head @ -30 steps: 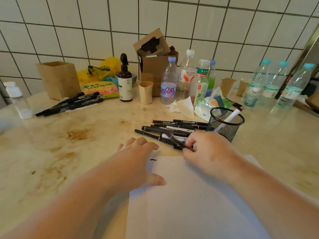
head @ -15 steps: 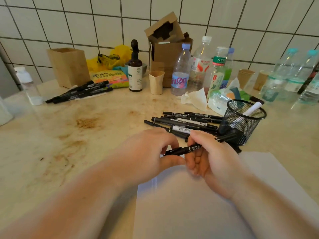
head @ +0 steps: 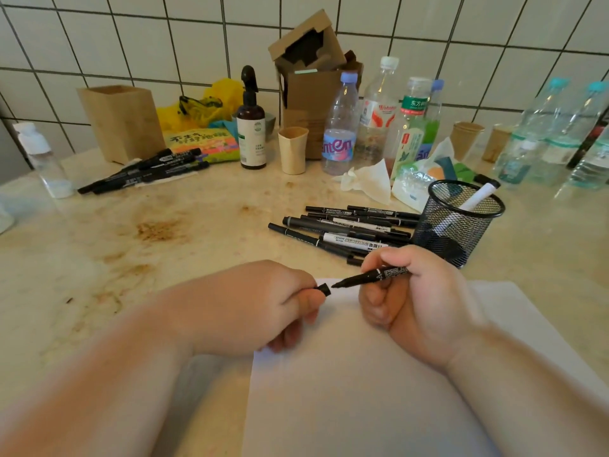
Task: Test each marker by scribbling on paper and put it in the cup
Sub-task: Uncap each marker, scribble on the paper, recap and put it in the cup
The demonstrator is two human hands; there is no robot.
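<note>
Two hands work above my white paper (head: 379, 384) — my left hand (head: 263, 308) pinches the black cap (head: 324, 288), my right hand (head: 415, 291) grips the uncapped black marker (head: 372, 276), tip pointing at the cap.

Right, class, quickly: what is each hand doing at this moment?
Left hand: closed on the black cap.
Right hand: closed on the uncapped black marker, tip towards the cap.

My hands (head: 263, 305) hover over the paper (head: 362, 390); loose markers (head: 346, 230) at twelve o'clock, mesh cup (head: 458, 222) at one o'clock.
</note>
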